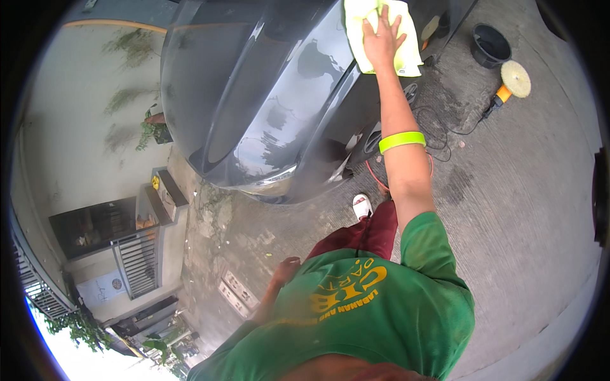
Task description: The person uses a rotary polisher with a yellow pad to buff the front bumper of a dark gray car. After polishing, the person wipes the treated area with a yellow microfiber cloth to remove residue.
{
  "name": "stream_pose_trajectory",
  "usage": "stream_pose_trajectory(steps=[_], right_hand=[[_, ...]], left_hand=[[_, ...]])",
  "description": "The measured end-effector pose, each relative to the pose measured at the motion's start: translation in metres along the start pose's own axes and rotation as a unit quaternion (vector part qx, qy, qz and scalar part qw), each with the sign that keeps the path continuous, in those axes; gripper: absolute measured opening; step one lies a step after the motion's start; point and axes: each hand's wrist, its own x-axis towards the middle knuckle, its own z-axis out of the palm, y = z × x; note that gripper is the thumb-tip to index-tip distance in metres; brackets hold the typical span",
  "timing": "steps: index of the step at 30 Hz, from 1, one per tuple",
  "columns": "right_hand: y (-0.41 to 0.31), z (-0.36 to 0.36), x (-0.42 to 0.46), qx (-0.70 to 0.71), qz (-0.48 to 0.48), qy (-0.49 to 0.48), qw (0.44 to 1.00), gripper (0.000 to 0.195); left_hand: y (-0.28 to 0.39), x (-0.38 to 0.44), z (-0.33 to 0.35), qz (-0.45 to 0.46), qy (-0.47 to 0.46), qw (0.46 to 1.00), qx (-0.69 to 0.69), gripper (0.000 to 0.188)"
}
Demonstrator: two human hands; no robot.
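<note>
My right hand [381,44] lies flat with fingers spread on a pale yellow-green cloth [407,52], which rests on the glossy body of a dark grey car [281,124] at the top of the view. A bright yellow-green band circles my right forearm. Low beside my body on the left hangs my left hand [287,269], touching nothing that I can make out; its fingers look partly curled. Reflections show in the car's paint. Under the right arm, a front wheel [373,142] is partly visible.
On the concrete ground at right lie a polisher with a round pale pad [515,79] and its black cord [448,138], near a black bucket [491,45]. A reddish hose [374,177] runs by the wheel. Drain grating [238,294] and a wall with potted plant [159,126] are left.
</note>
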Motion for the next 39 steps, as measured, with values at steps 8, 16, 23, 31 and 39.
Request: stream_pose_trajectory(steps=[8, 16, 23, 31, 39], right_hand=[[-0.114, 0.055, -0.36, -0.138, -0.317, -0.329, 0.879, 0.064], [-0.047, 0.014, 0.055, -0.158, 0.022, -0.138, 0.977, 0.116], [-0.178, 0.119, -0.14, -0.312, -0.232, -0.244, 0.888, 0.061], [-0.2, 0.125, -0.288, 0.208, -0.197, -0.572, 0.769, 0.072], [0.029, -0.177, -0.172, 0.131, 0.252, -0.199, 0.938, 0.053]], left_hand=[[0.083, 0.046, -0.044, 0.138, 0.0, 0.99, -0.025, 0.04], [-0.029, 0.021, -0.031, 0.0, 0.093, 0.96, -0.265, 0.039], [-0.038, -0.011, -0.041, -0.006, 0.313, 0.878, -0.361, 0.033], [0.247, 0.055, -0.162, 0.41, 0.39, 0.777, -0.275, 0.051], [0.217, 0.146, -0.251, 0.118, 0.489, 0.864, 0.0, 0.076]])
